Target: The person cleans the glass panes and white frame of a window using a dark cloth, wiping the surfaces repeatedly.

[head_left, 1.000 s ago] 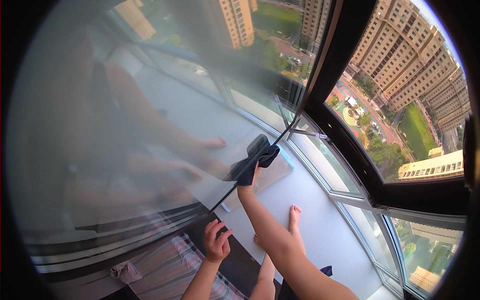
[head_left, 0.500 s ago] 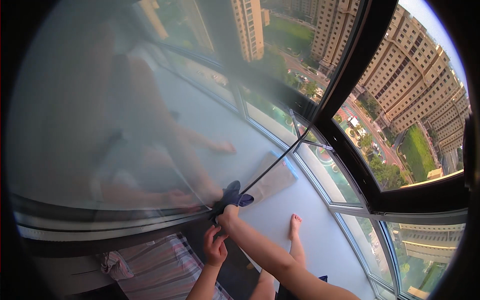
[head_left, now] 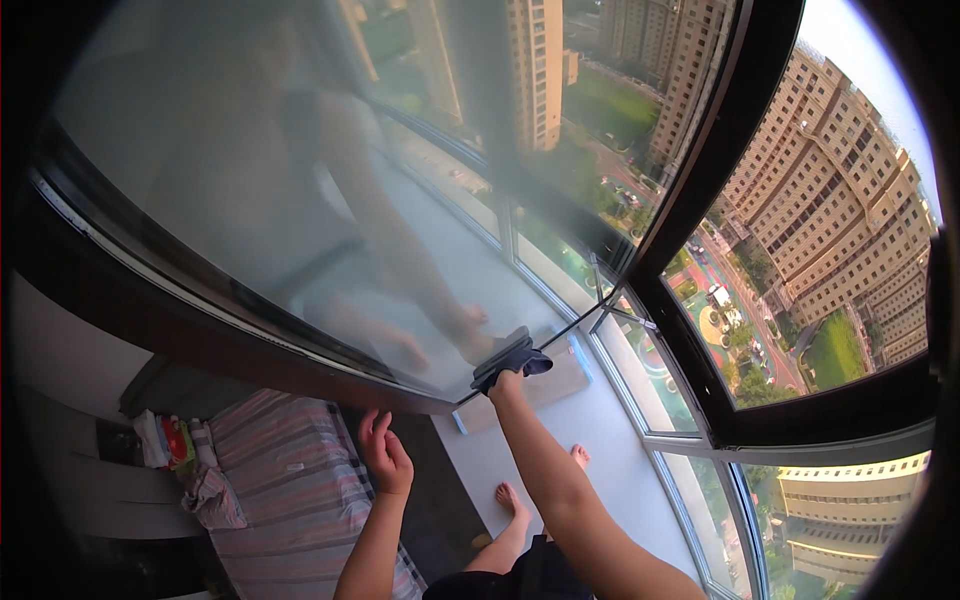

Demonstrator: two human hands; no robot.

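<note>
My right hand (head_left: 508, 384) is at the lower edge of a large, hazy glass pane (head_left: 400, 290), arm stretched out. It grips a dark navy cloth (head_left: 512, 362), bunched against the glass, which hides most of my fingers. The pane mirrors my reaching arm and body. My left hand (head_left: 388, 458) is raised below the pane's dark frame (head_left: 330, 375), apart from it. Its fingers are loosely curved and spread, with nothing in them.
Below left stands a bed with a striped cover (head_left: 290, 480). My bare feet (head_left: 508, 497) are on a pale floor (head_left: 620, 500). A brown flat package (head_left: 550, 385) lies by the low windows. An open dark-framed window (head_left: 720, 400) at right looks onto tall buildings (head_left: 830, 170) far below.
My right hand and the cloth have shifted right and up along the pane. My left hand has moved left and slightly up. The view has turned, showing more of the bed and frame.
</note>
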